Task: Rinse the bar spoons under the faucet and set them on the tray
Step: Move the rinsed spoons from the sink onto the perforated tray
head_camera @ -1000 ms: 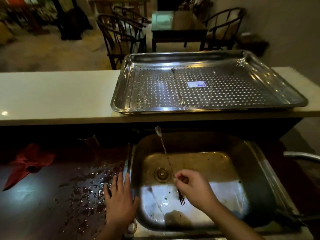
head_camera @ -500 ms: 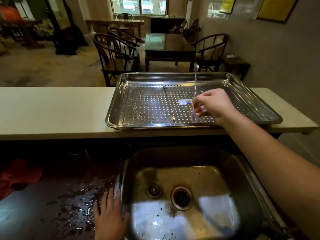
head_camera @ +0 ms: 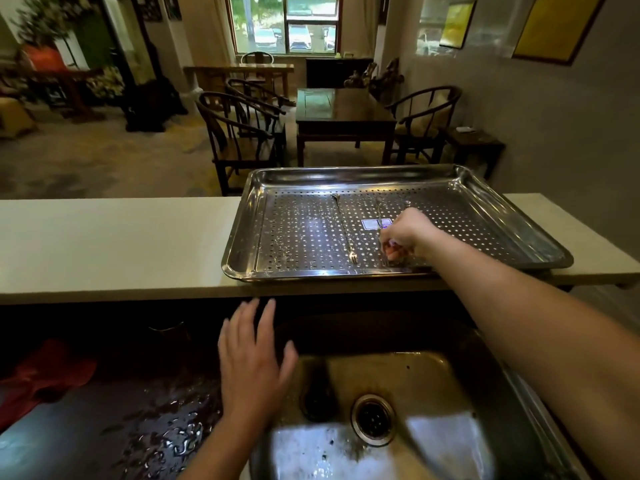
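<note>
A perforated steel tray (head_camera: 512, 237) sits on the pale raised counter beyond the sink. One bar spoon (head_camera: 344, 230) lies lengthwise on the tray, fork end toward me. My right hand (head_camera: 407, 235) reaches over the tray's near right part, fingers pinched on the lower end of a second bar spoon (head_camera: 380, 213) that lies low against the tray floor. My left hand (head_camera: 252, 368) hovers with spread fingers over the sink's left rim, holding nothing.
The steel sink (head_camera: 433, 382) with its drain (head_camera: 372, 419) is below me. A wet dark counter (head_camera: 138, 438) lies to its left with a red cloth (head_camera: 45, 379). The faucet is out of view. Chairs and a table stand beyond the counter.
My right hand carried the second spoon from the sink up to the tray and lowered it from upright to nearly flat. My left hand lifted off the wet counter toward the sink's rim.
</note>
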Motion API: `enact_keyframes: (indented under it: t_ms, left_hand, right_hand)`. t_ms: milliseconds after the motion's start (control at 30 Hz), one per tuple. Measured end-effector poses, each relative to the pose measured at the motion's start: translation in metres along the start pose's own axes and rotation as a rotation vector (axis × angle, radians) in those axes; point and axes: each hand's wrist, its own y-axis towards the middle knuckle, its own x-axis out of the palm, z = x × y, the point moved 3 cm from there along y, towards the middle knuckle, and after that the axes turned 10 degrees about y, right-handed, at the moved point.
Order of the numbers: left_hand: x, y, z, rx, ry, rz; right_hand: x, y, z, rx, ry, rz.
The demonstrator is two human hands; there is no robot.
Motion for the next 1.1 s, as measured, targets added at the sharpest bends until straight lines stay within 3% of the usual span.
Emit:
enact_keyframes:
  t_ms: [67, 167, 533, 900, 1100]
  left_hand:
    - [-0.021, 0.028, 0.016, 0.077, 0.016, 0.134]
    - [-0.037, 0.058, 0.032, 0.138, 0.064, 0.176]
    - [-0.015, 0.11, 0.04, 0.074, 0.228, -0.154]
    - [-0.011, 0.109, 0.032, 0.113, 0.215, -0.214]
    - [-0.013, 0.106, 0.032, 0.111, 0.21, -0.218]
  right_hand:
    - [0.0, 0.0, 0.001, 0.004, -0.024, 0.007]
    - [-0.001, -0.001, 0.004, 0.04, -0.041, 0.004]
    - [0.001, -0.007, 0.006, 0.023, -0.123, 0.008]
    - [-0.035, -0.024, 0.002, -0.032, -0.314, 0.178]
    - [-0.032, -0.002, 0.008, -0.011, -0.355, 0.176]
